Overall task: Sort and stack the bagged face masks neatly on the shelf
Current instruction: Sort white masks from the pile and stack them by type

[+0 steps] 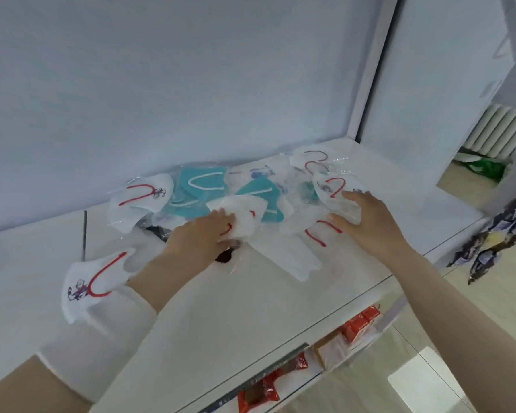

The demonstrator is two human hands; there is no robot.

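The left hand (204, 231) pinches a white bagged face mask with red ear loops (242, 214), fingers on top and thumb beneath. The right hand (367, 217) grips a clear-bagged white mask with a red loop (331, 187). Behind and between them lie teal bagged masks (200, 183) on the white shelf (251, 308). A lone white mask (90, 284) lies beside the left forearm.

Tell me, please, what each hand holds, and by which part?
The left hand pinches the middle mask bag by its near edge; the right hand grips the printed mask bag by its near right edge.
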